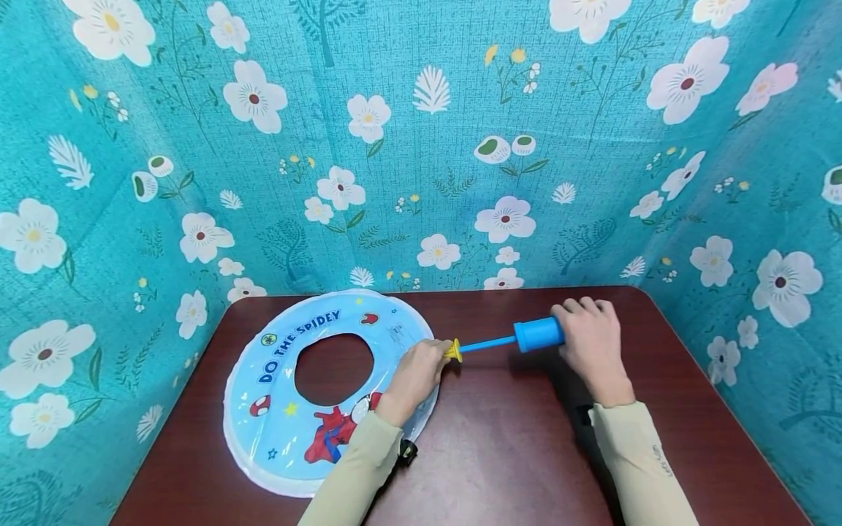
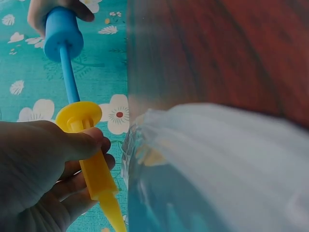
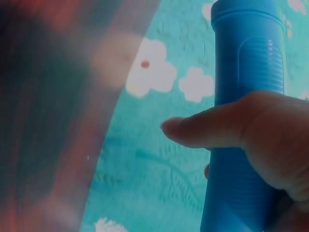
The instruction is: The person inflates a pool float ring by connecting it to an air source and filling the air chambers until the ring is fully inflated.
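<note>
A hand pump stretches between both hands over the table. My right hand (image 1: 595,347) grips its blue barrel (image 1: 539,334), with the fingers wrapped round it and the thumb lying across it in the right wrist view. A thin blue rod (image 1: 488,343) runs from the barrel to a yellow nozzle piece (image 2: 99,176) with a round flange. My left hand (image 1: 416,372) pinches that yellow piece between thumb and fingers, its tapered tip pointing away from the barrel. Under the left hand lies a light blue swim ring (image 1: 253,438) printed with cartoon figures and lettering. Its valve cannot be made out.
The dark red-brown table (image 1: 493,438) carries the ring on its left side. Blue floral cloth (image 1: 421,146) hangs behind the table and along both sides. A black wrist strap (image 1: 408,451) shows at the left sleeve.
</note>
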The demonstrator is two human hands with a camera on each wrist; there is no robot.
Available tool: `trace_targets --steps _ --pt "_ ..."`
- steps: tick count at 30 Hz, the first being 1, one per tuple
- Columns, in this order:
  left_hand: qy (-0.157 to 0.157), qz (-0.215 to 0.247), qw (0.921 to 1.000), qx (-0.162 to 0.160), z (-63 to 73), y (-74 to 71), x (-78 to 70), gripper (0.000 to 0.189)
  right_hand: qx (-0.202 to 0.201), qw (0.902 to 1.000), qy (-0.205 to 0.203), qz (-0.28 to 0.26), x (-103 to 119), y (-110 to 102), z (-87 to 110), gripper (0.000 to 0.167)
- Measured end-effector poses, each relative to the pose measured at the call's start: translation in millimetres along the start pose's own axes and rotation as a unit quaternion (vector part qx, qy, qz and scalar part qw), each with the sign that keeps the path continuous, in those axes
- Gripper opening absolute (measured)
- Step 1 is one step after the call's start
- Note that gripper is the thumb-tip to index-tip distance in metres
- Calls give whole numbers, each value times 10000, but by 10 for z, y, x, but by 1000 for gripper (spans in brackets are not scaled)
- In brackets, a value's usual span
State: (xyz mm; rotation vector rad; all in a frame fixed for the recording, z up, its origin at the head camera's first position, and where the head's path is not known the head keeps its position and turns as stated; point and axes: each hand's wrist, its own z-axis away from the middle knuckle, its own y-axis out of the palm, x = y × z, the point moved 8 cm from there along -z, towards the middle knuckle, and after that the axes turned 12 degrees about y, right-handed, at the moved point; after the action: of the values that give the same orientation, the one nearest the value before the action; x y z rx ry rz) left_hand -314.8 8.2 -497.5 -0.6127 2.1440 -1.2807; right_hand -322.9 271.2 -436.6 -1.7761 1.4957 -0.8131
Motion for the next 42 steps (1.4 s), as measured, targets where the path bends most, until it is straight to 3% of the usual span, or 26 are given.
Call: trace_targets --steps 6,15,20,23,27,37,42 --pt "56 -77 9999 59 -18 18 -33 7 82 9997 167 130 -75 -42 12 50" --pt "173 -224 9996 37 2 12 -55 15 323 9981 -100 521 469 164 88 42" --pt "240 -210 9995 18 8 4 -52 12 401 9964 -566 494 768 272 160 36" --pt "233 -123 9997 0 13 -3 -38 13 388 9957 -768 356 822 284 186 37" --pt "121 -71 9999 31 20 -16 -5 23 308 9969 -705 150 668 221 121 46" --pt "-54 83 9999 83 31 12 39 25 196 9998 21 -87 -91 -34 0 50" --pt "-33 -16 9999 104 33 23 44 28 185 9997 176 18 -148 -68 -4 53"
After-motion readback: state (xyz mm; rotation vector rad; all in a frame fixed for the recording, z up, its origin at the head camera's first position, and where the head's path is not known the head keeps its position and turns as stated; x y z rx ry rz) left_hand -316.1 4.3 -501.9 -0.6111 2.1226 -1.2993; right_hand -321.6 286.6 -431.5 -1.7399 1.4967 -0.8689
